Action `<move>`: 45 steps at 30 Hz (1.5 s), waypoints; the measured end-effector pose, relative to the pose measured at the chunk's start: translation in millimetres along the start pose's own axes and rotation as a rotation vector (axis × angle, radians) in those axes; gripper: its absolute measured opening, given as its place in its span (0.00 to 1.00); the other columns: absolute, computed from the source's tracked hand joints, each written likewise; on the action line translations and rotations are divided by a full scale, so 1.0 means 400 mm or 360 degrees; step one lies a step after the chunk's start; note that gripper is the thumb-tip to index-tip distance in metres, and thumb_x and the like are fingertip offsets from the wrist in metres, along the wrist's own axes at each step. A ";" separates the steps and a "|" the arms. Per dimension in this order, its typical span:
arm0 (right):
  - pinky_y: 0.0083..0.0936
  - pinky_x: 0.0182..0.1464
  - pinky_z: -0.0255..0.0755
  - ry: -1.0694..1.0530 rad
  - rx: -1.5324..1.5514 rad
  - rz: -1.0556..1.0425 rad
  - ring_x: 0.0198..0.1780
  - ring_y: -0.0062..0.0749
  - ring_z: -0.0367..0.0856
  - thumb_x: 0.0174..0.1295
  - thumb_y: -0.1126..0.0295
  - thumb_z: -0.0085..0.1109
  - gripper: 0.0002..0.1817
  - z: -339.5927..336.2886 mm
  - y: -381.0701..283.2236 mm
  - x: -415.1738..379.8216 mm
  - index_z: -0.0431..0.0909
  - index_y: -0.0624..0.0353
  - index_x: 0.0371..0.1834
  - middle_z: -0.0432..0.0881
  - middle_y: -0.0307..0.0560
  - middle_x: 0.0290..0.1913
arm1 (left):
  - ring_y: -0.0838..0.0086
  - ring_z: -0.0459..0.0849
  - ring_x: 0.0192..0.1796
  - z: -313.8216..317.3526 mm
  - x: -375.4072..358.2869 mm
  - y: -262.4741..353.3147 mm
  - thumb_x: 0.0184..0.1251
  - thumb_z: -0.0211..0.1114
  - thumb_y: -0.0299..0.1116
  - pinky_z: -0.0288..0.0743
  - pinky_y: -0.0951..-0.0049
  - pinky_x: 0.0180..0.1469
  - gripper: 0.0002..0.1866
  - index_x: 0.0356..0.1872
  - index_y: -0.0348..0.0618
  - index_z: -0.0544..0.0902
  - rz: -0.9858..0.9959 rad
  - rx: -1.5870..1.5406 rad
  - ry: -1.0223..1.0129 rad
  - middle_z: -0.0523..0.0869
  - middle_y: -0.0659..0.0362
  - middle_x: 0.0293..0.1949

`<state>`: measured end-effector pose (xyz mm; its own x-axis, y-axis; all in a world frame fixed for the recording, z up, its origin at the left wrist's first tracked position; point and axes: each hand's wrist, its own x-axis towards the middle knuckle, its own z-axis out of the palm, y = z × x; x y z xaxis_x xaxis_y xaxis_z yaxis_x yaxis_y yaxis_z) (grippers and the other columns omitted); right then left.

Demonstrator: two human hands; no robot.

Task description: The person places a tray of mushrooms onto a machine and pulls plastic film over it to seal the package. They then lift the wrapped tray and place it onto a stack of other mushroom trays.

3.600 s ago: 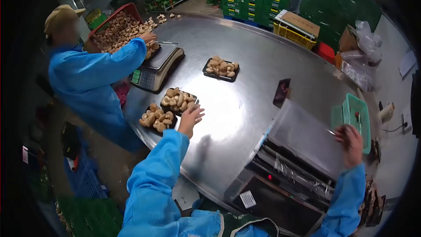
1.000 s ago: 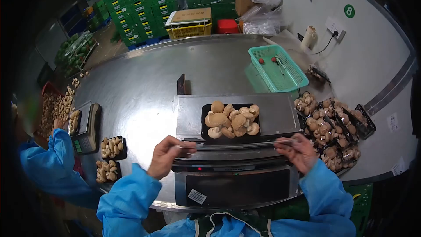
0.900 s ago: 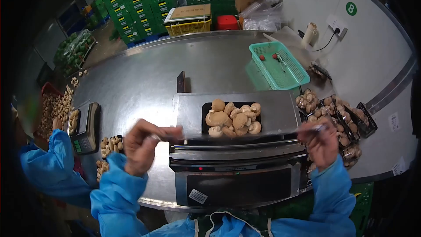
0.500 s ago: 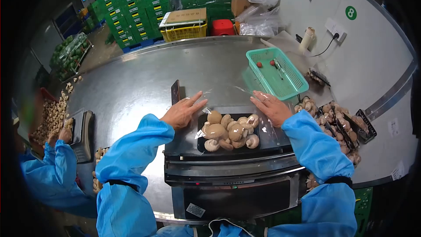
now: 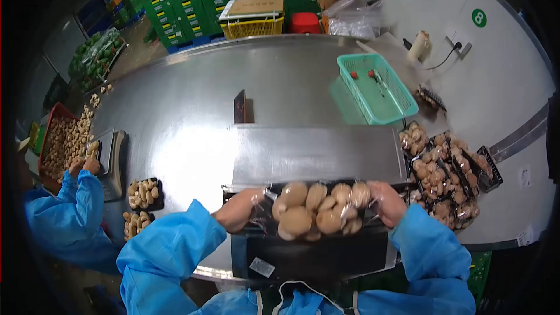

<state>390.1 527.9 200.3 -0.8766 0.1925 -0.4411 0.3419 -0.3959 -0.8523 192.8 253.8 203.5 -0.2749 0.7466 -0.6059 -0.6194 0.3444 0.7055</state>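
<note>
With left hand [image 5: 238, 209] and right hand [image 5: 389, 203], gripping opposite ends of a film-covered mushroom tray [image 5: 328, 220], just over the wrapping machine [image 5: 326, 259]. Probably light, stiff underneath, slick on top, with soft mushrooms [image 5: 295, 220] liable to bruise. Best held by the ends.

"What do we have on our metal table [image 5: 181, 96]?"
"Left, we see a scale [image 5: 116, 166] and two mushroom trays [image 5: 144, 194]; right, a teal basket [image 5: 385, 108] and heaped wrapped trays [image 5: 436, 176]; between them, a machine [image 5: 318, 153]."
</note>
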 end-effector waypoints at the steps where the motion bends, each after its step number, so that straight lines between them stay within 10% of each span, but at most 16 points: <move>1: 0.23 0.43 0.72 -0.0034 0.0074 0.0084 0.39 0.22 0.78 0.67 0.62 0.46 0.14 0.026 0.022 -0.054 0.75 0.63 0.41 0.80 0.41 0.39 | 0.72 0.81 0.43 0.013 -0.044 -0.030 0.72 0.45 0.42 0.75 0.67 0.44 0.18 0.47 0.39 0.76 -0.0147 -0.0092 0.0010 0.82 0.55 0.41; 7: 0.24 0.44 0.74 0.0290 0.0373 0.0737 0.40 0.26 0.79 0.63 0.71 0.51 0.10 0.008 0.339 -0.225 0.73 0.64 0.44 0.79 0.42 0.40 | 0.78 0.78 0.40 0.055 -0.113 -0.399 0.70 0.51 0.38 0.71 0.76 0.42 0.13 0.47 0.42 0.75 -0.0333 -0.0536 0.0280 0.80 0.63 0.39; 13: 0.32 0.50 0.72 0.0410 0.0971 0.0089 0.49 0.35 0.76 0.64 0.67 0.45 0.16 0.036 0.318 -0.290 0.71 0.66 0.49 0.77 0.48 0.46 | 0.82 0.75 0.32 0.090 -0.164 -0.425 0.68 0.53 0.32 0.71 0.80 0.36 0.10 0.45 0.38 0.76 0.0394 0.0030 0.0684 0.78 0.64 0.31; 18: 0.21 0.24 0.64 0.1003 -0.0471 -0.0334 0.23 0.17 0.68 0.64 0.69 0.51 0.09 0.101 0.398 -0.218 0.73 0.63 0.32 0.71 0.39 0.20 | 0.86 0.70 0.25 0.106 -0.113 -0.457 0.68 0.53 0.33 0.64 0.83 0.26 0.09 0.34 0.38 0.76 0.0629 -0.0017 0.1019 0.74 0.65 0.23; 27: 0.26 0.28 0.66 0.1464 -0.0560 -0.0322 0.24 0.21 0.69 0.64 0.69 0.50 0.10 0.049 0.535 -0.431 0.71 0.65 0.29 0.72 0.47 0.20 | 0.87 0.61 0.21 0.092 -0.173 -0.531 0.68 0.54 0.34 0.54 0.82 0.20 0.11 0.25 0.43 0.70 0.0810 0.0593 0.0974 0.67 0.70 0.19; 33: 0.21 0.29 0.64 0.1879 -0.0487 -0.0213 0.26 0.20 0.66 0.65 0.72 0.47 0.09 0.049 0.723 -0.461 0.71 0.65 0.30 0.72 0.44 0.22 | 0.55 0.79 0.25 0.197 0.016 -0.438 0.57 0.63 0.31 0.70 0.63 0.25 0.06 0.27 0.43 0.74 0.1239 0.2280 0.0716 0.78 0.50 0.22; 38: 0.23 0.37 0.67 0.0528 0.2245 -0.0312 0.35 0.24 0.70 0.64 0.69 0.49 0.07 0.113 0.774 -0.393 0.73 0.62 0.33 0.74 0.45 0.32 | 0.57 0.80 0.28 0.267 0.103 -0.458 0.52 0.63 0.28 0.72 0.65 0.26 0.06 0.29 0.42 0.74 0.1234 0.2351 0.0168 0.80 0.52 0.25; 39: 0.24 0.38 0.68 0.0308 0.2361 -0.0353 0.36 0.24 0.71 0.64 0.69 0.50 0.07 0.121 0.767 -0.406 0.72 0.61 0.33 0.75 0.45 0.33 | 0.59 0.81 0.29 0.291 0.091 -0.460 0.55 0.62 0.29 0.73 0.67 0.28 0.06 0.31 0.41 0.75 0.1127 0.2226 0.0075 0.81 0.54 0.25; 42: 0.26 0.42 0.69 0.0128 0.2358 -0.0304 0.41 0.27 0.72 0.63 0.67 0.52 0.07 0.153 0.785 -0.452 0.72 0.60 0.33 0.75 0.46 0.37 | 0.71 0.80 0.45 0.355 -0.004 -0.443 0.55 0.65 0.23 0.75 0.66 0.49 0.12 0.41 0.41 0.75 -0.0340 -0.0487 -0.0437 0.80 0.53 0.43; 43: 0.26 0.43 0.69 0.0055 0.2314 -0.0309 0.42 0.27 0.72 0.63 0.67 0.52 0.07 0.177 0.761 -0.472 0.72 0.59 0.33 0.75 0.47 0.38 | 0.67 0.76 0.52 0.354 -0.042 -0.446 0.56 0.66 0.27 0.69 0.64 0.57 0.16 0.45 0.38 0.74 0.0174 0.0409 -0.0677 0.77 0.51 0.49; 44: 0.27 0.44 0.69 -0.0147 0.2273 -0.0414 0.43 0.28 0.73 0.62 0.66 0.53 0.07 0.200 0.736 -0.486 0.72 0.59 0.33 0.75 0.47 0.40 | 0.64 0.70 0.59 0.354 -0.049 -0.488 0.56 0.66 0.28 0.62 0.63 0.62 0.23 0.53 0.36 0.70 0.0343 0.0221 -0.1136 0.73 0.50 0.55; 45: 0.28 0.45 0.70 -0.0352 0.2146 -0.0642 0.45 0.29 0.73 0.62 0.66 0.54 0.07 0.216 0.668 -0.488 0.72 0.58 0.34 0.75 0.47 0.41 | 0.64 0.66 0.62 0.391 -0.101 -0.446 0.61 0.60 0.30 0.58 0.65 0.64 0.26 0.60 0.39 0.65 -0.0254 -0.0157 -0.1115 0.69 0.48 0.59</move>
<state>623.3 306.9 83.2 -0.9117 0.4036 -0.0771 -0.4085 -0.9105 0.0643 429.4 251.1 159.7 0.3396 0.8922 -0.2977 -0.6853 0.4515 0.5714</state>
